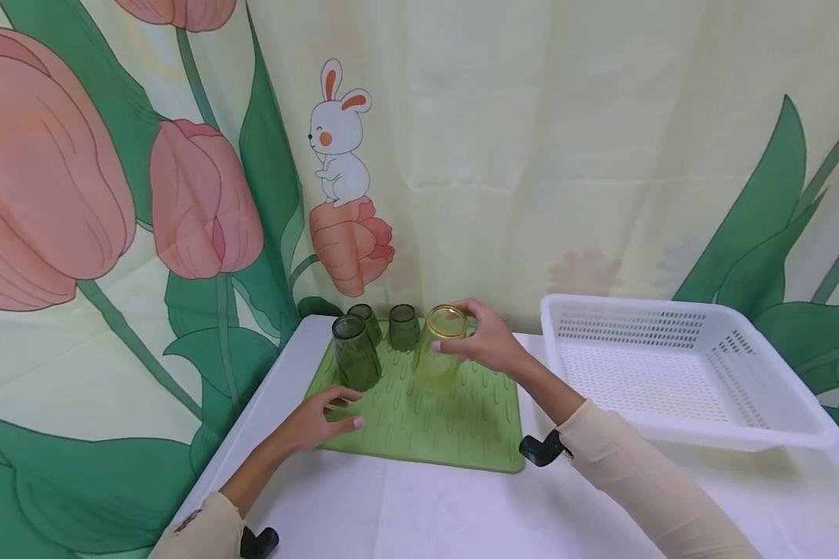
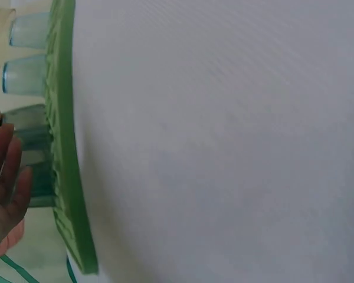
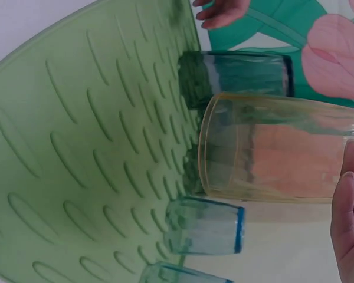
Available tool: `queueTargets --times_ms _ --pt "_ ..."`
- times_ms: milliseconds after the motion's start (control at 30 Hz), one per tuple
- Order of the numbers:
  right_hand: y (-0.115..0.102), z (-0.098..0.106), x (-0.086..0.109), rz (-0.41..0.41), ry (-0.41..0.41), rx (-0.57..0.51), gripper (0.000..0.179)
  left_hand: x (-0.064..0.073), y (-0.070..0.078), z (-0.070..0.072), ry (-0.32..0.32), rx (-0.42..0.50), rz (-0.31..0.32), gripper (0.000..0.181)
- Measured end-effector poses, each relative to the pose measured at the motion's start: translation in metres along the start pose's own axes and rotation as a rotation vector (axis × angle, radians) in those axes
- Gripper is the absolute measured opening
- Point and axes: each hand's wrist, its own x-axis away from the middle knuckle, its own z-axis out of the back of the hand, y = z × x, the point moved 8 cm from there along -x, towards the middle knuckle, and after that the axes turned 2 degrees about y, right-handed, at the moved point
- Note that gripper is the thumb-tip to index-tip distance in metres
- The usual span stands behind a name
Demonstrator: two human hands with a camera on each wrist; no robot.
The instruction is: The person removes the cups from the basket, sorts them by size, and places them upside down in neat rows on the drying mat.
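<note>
My right hand (image 1: 485,341) grips a clear yellow drinking glass (image 1: 436,361) around its upper end. The glass stands upright in line, close over the green ridged mat (image 1: 475,435); in the right wrist view its wide end (image 3: 218,147) faces the mat. My left hand (image 1: 315,419) holds nothing, fingers loosely bent, at the mat's left front near a tall dark green glass (image 1: 356,357). Two smaller dark green glasses (image 1: 404,328) stand behind it. The right wrist view also shows bluish glasses (image 3: 206,227) on the mat, hidden in the head view.
A white perforated plastic basket (image 1: 671,388) sits on the right of the white-covered table (image 1: 419,505). Behind the mat hangs a curtain (image 1: 475,155) printed with tulips and a rabbit. Dark camera mounts (image 1: 541,448) are worn at the wrists.
</note>
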Motion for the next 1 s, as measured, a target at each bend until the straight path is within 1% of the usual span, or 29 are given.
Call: queueTargets --times_ms 100,267,400,500,733,900,1000 --pt "0.005 -0.007 -0.005 -0.016 -0.008 0.026 0.071 0.002 -0.010 0.004 0.018 -0.032 0.019 0.053" --pt "0.014 -0.018 -0.013 -0.052 -0.015 0.064 0.072 0.007 -0.025 0.012 0.050 -0.066 0.079 0.054" --pt "0.018 -0.026 -0.020 -0.060 -0.014 0.093 0.073 0.009 -0.033 0.018 0.074 -0.087 0.108 0.056" --pt "0.023 -0.032 -0.026 -0.067 -0.014 0.107 0.074 0.011 -0.037 0.021 0.075 -0.108 0.111 0.055" --pt "0.031 -0.043 -0.035 -0.083 -0.011 0.081 0.074 0.013 -0.043 0.023 0.052 -0.124 0.109 0.052" --pt "0.034 -0.049 -0.038 -0.084 -0.017 0.102 0.077 0.013 -0.044 0.023 0.044 -0.126 0.082 0.049" --pt "0.036 -0.050 -0.038 -0.106 -0.018 0.124 0.079 0.014 -0.044 0.022 0.031 -0.119 0.064 0.048"
